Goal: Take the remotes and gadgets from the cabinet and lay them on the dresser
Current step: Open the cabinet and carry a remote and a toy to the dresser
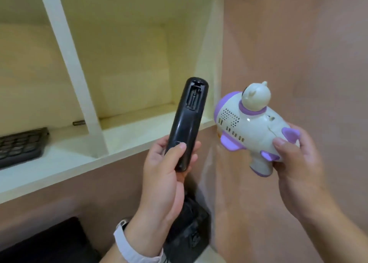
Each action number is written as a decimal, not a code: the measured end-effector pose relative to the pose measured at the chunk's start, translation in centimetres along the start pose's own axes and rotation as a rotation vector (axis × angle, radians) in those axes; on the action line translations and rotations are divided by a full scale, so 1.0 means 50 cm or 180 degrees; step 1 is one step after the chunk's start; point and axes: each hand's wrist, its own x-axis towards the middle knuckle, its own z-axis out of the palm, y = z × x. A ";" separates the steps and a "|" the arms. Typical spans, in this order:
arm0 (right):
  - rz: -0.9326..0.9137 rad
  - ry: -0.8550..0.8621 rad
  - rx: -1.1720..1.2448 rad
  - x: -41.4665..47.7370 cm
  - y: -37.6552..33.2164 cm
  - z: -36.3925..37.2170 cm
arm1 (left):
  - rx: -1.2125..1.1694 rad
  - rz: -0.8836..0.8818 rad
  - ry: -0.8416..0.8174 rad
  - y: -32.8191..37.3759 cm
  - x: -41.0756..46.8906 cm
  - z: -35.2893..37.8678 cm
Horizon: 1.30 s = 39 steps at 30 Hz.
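Your left hand [159, 175] grips a long black plastic remote [187, 123] back-side up, while your right hand [294, 163] grips a white-and-purple plastic rocket-shaped toy [251, 125].

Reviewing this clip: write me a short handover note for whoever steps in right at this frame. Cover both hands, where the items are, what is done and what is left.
Left hand: closed around the lower end of the black remote, held upright with its back showing and the battery bay uncovered.
Right hand: gripping the white and purple toy gadget by its tail end.
Both items are out of the cabinet, held in front of it.
Still on the left shelf: a black keyboard and a small dark object behind it.
The dresser is not in view, so nothing can be confirmed as placed there.
Left: carry both items to the dresser, then return for the rest.
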 end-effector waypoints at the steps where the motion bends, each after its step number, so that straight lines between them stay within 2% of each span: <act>1: 0.0034 0.0099 -0.0074 -0.012 0.003 0.000 | -0.0028 -0.0110 -0.0153 -0.005 0.001 -0.007; 9: 0.0273 0.1022 -0.0748 -0.153 0.016 -0.029 | 0.0099 -0.0820 -0.1363 -0.111 -0.013 -0.066; 17: 0.0443 0.2072 -0.1447 -0.342 -0.047 -0.118 | -0.0159 -0.2118 -0.1941 -0.219 -0.143 -0.051; 24: 0.0297 0.2679 -0.1511 -0.508 -0.144 -0.192 | -0.0044 -0.2453 -0.2456 -0.229 -0.285 0.005; 30: 0.0115 0.3166 -0.1495 -0.704 -0.278 -0.266 | 0.0010 -0.2625 -0.2971 -0.212 -0.496 0.093; 39: -0.0248 0.3993 -0.1490 -1.118 -0.525 -0.395 | 0.0083 -0.2964 -0.3696 -0.146 -0.969 0.202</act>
